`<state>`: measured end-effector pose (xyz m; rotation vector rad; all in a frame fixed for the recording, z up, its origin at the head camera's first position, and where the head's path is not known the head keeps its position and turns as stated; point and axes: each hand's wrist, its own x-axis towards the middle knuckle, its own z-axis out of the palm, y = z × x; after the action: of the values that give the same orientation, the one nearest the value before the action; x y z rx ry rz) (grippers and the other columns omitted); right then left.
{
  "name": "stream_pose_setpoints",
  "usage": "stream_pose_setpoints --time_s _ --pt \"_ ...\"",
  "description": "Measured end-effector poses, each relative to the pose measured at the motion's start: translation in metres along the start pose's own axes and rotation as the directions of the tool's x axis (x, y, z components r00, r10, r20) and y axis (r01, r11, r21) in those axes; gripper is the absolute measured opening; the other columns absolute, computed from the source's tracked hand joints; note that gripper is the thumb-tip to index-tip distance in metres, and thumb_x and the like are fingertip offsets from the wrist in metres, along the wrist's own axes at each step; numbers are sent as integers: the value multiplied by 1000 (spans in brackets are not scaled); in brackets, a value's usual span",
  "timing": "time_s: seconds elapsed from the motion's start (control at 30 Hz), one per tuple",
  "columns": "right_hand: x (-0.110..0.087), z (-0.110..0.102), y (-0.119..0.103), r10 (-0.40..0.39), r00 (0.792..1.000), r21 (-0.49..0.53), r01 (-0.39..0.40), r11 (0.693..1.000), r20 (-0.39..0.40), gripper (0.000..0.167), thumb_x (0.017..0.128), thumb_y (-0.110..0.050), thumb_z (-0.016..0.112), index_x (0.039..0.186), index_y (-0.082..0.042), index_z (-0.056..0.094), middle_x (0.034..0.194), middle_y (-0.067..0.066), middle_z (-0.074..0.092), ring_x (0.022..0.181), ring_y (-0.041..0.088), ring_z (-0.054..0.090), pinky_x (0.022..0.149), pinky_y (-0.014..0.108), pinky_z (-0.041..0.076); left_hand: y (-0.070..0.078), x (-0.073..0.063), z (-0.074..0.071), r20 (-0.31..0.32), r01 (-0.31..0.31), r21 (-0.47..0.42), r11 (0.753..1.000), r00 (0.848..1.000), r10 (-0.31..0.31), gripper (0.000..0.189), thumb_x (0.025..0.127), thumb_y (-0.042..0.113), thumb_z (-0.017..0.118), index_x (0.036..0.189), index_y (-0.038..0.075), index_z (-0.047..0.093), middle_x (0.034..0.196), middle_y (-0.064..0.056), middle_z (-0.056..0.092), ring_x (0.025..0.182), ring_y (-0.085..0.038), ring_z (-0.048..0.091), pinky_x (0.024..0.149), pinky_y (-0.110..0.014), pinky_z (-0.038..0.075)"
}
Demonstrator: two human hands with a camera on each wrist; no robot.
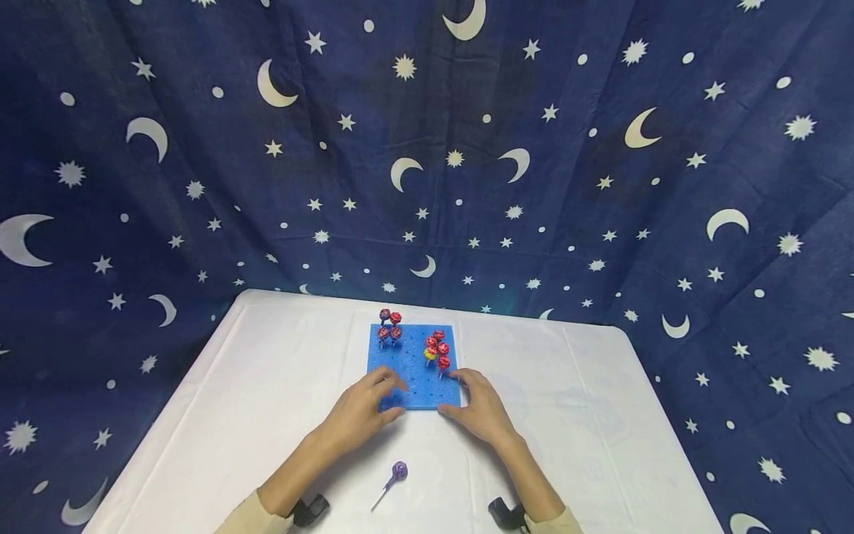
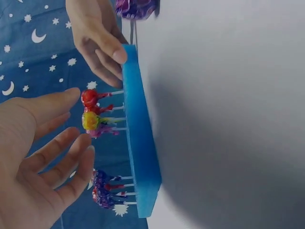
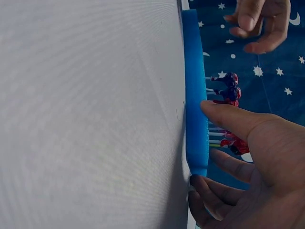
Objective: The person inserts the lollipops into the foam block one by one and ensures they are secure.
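A blue foam board (image 1: 414, 363) lies on the table with several wrapped lollipops standing upright in its holes. Dark-wrapped and red lollipops (image 1: 396, 333) cluster at its far left corner. Toward the right edge stand more red lollipops (image 1: 443, 362) and a yellow lollipop (image 1: 430, 354). My right hand (image 1: 482, 408) grips the board's near right corner, thumb on the front edge and fingers along the side (image 3: 257, 176). Above the board's near left part hovers my left hand (image 1: 360, 411), fingers loosely bent and holding nothing. A purple lollipop (image 1: 399, 471) lies on the table between my forearms.
A white cloth covers the table (image 1: 567, 445). Behind it and along both sides hangs a dark blue curtain (image 1: 427, 148) with moons and stars. Dark wrist-worn devices (image 1: 310, 512) show near both sleeves.
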<state>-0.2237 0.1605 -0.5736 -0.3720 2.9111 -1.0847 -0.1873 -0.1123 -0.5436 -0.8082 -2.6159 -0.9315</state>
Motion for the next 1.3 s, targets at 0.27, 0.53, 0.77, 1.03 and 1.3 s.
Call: stream_pose_setpoints --time_s 0.27,0.53,0.77,1.03,1.3 --pt "0 0 0 1 1000 2 -1 1000 -1 62 82 -37 89 136 -19 64 147 10 58 142 35 49 118 57 41 6 -17 9 103 64 -51 997 993 -58 34 91 31 83 120 17 74 120 11 62 90 -14 66 74 -22 56" --pt "0 0 0 -4 1000 1 4 1000 -5 62 83 -37 90 136 -19 64 147 10 59 142 36 50 117 58 42 9 -30 15 180 90 -100 991 981 -71 28 91 31 82 115 19 75 112 8 64 87 -11 65 71 -19 54" --pt "-1 0 -1 -15 1000 5 15 1000 -7 61 83 -36 89 136 -18 64 146 11 59 142 36 50 117 57 41 15 -35 19 254 98 -118 988 965 -66 30 91 30 82 117 17 76 104 5 64 79 -5 59 65 -16 49" --pt "-1 0 -1 -25 1000 -5 25 1000 -11 62 82 -35 90 136 -18 65 146 11 60 141 36 51 117 56 41 18 -37 20 313 118 -105 987 947 -80 28 91 33 81 115 18 78 102 8 65 74 -1 56 63 -15 48" --pt "-1 0 0 -20 1000 -3 20 1000 -12 61 83 -36 89 136 -18 64 146 11 60 141 36 51 117 57 42 23 -39 16 399 120 -136 983 915 -57 19 92 39 80 105 24 80 92 15 62 70 4 52 61 -15 47"
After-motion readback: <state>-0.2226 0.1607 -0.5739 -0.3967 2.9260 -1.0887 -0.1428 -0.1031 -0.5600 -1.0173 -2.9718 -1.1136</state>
